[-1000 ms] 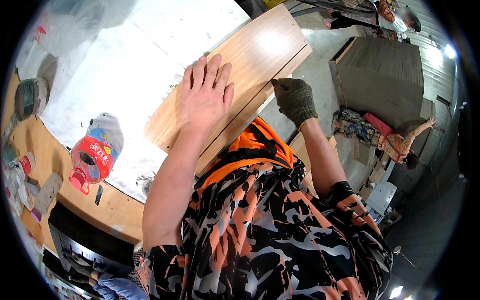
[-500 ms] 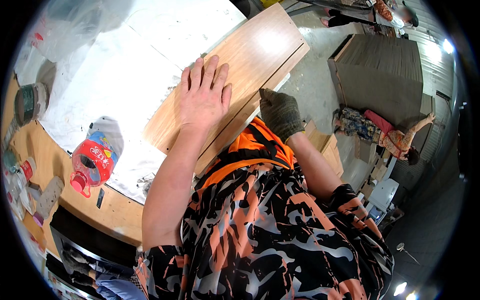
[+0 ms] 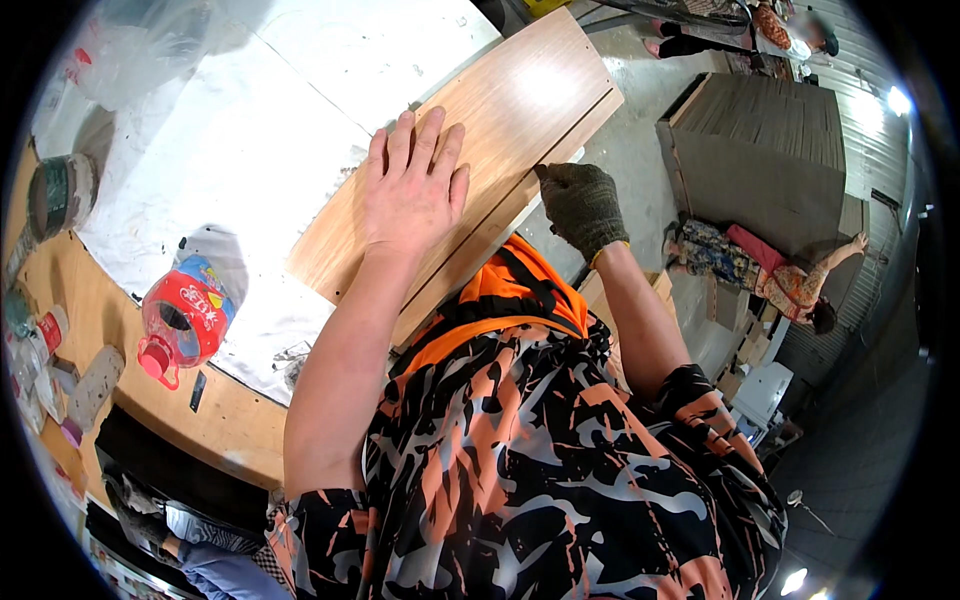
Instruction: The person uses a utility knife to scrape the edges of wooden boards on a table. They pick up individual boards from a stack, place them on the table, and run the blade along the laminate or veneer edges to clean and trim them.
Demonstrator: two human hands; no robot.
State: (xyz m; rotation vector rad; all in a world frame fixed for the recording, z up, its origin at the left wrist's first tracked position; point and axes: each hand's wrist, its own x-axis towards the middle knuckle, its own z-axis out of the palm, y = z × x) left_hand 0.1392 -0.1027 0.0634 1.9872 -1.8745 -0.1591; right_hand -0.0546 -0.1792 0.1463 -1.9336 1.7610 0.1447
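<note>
Across the near right side of the white sheet lies the wooden board, slanting from near left to far right, its far end reaching past the sheet. My bare left hand is spread flat on its top, fingers pointing to the far side. My gloved right hand is curled closed, fingertips at the board's near right edge, about midway along; whether they pinch anything I cannot tell. As far as I can judge, the board is in place and steadied, and a dark seam runs beside that edge. Nothing visible marks worked from unworked stretches, so I can't say how much remains. Compared with half a second ago, my right hand is farther along the edge, toward the far right, near where it was a second ago; my left hand and the red-labelled bottle keep their places.
</note>
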